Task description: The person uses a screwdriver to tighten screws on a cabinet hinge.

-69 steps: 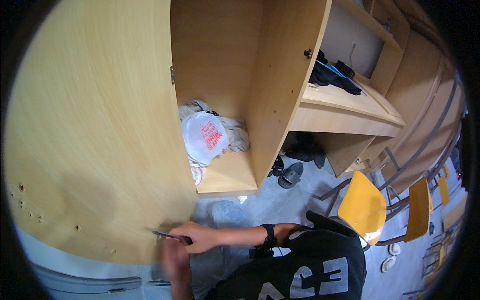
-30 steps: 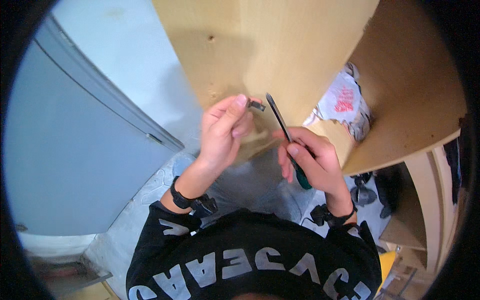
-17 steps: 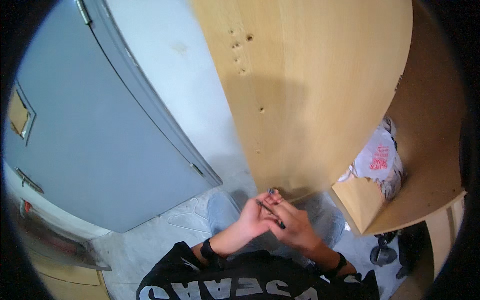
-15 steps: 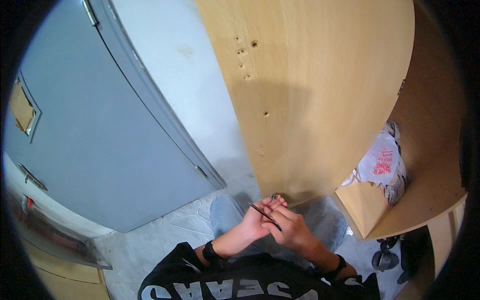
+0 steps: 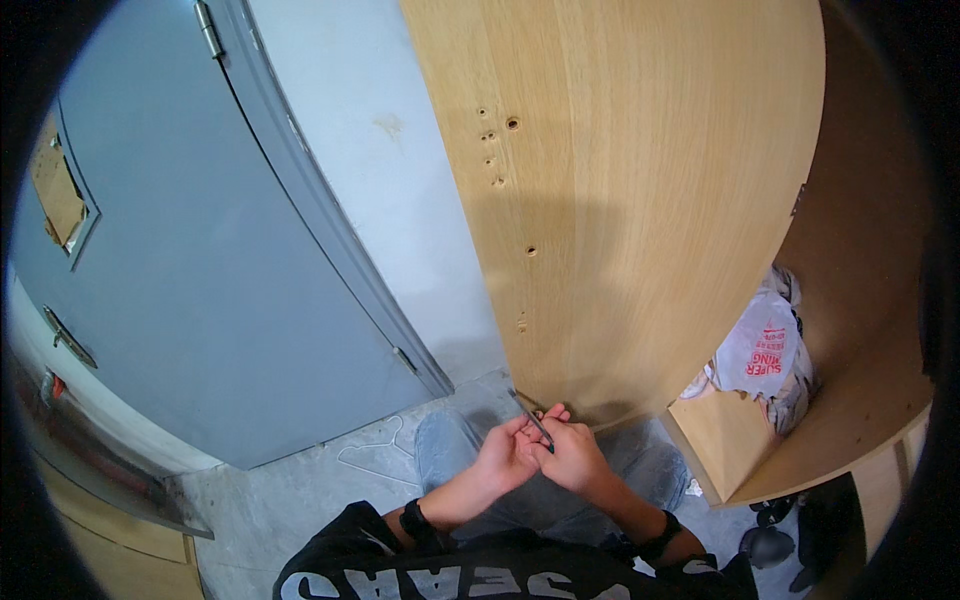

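Head view: two hands and a thin tool by a wooden door

Both hands meet low in the middle, just under the bottom edge of the big wooden panel point(image 5: 620, 200). The right hand point(image 5: 572, 462) is curled tight around a thin dark screwdriver point(image 5: 530, 418), whose tip points up at the panel's bottom edge. The left hand point(image 5: 508, 455) is half curled and touches the right hand; what it holds is hidden. A white plastic bag point(image 5: 757, 350) sits on the cupboard shelf at right. A grey door point(image 5: 200, 280) stands at left.

Screwdriver point(image 5: 530, 418) between both hands, below wooden panel point(image 5: 620, 200)
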Motion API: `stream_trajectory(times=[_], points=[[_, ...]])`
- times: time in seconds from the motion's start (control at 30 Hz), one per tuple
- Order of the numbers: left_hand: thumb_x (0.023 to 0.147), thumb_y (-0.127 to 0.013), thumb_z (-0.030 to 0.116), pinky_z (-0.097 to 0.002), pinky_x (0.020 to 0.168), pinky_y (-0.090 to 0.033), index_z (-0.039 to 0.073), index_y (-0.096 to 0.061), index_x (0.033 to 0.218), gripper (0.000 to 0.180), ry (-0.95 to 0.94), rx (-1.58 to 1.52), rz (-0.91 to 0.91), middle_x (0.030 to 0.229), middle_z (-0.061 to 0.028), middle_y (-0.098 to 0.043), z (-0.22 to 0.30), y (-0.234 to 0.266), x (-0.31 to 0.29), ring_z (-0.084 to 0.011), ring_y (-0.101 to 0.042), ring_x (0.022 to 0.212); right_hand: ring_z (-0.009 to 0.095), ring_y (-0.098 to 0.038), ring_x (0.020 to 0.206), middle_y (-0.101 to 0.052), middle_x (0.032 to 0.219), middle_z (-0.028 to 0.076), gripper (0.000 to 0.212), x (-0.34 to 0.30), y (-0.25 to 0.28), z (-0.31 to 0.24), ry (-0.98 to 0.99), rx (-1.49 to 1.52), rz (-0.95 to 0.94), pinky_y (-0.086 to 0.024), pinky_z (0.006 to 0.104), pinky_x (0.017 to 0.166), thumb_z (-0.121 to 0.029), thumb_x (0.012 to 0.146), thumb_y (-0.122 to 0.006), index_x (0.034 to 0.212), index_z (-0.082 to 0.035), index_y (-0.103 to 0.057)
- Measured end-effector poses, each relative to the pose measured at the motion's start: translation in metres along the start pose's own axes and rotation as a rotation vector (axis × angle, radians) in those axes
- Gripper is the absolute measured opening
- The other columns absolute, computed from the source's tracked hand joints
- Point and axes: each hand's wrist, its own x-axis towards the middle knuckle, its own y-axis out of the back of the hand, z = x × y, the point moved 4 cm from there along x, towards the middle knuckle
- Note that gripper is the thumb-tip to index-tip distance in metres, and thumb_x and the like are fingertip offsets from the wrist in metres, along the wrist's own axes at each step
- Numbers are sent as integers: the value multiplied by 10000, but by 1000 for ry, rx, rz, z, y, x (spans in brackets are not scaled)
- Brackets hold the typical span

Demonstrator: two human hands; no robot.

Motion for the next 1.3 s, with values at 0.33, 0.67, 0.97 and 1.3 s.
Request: stream_trajectory(times=[0.33, 0.67, 0.97, 1.3], points=[[885, -362, 161, -381, 1049, -330, -72, -467, 1247, 444, -14, -73, -4, 1244, -180, -539, 8, 35, 4, -286, -495, 1169, 425, -608, 720, -610, 714, 229, 172, 11, 4, -11, 0, -17, -82, -474, 494, 639, -98, 720, -606, 844, 13, -562], [841, -423, 199, -408, 804, -462, -48, -565, 993, 323, -35, 33, -164, 900, -166, -618, 20, -6, -9, -289, -587, 820, 137, -655, 645, -667, 738, 118, 175, 9, 26, -15, -95, 353, -243, -496, 263, 563, -26, 803, -595, 961, 51, -583], [903, -549, 174, -228, 493, -334, -12, -597, 989, 210, 14, 233, -153, 628, 40, -430, 21, -32, -23, -74, -391, 515, 139, -635, 556, -673, 690, 103, 110, 16, 29, 4, -189, 501, 31, -493, 269, 513, -25, 811, -590, 882, 45, -638], [897, -597, 140, -223, 436, -223, 1, -634, 982, 167, -243, 598, 121, 573, 66, -395, 27, -26, -29, -44, -305, 465, 283, -649, 602, -635, 665, 168, 129, 14, 21, 4, -131, 227, 46, -487, 334, 555, -111, 786, -671, 789, 14, -639]])
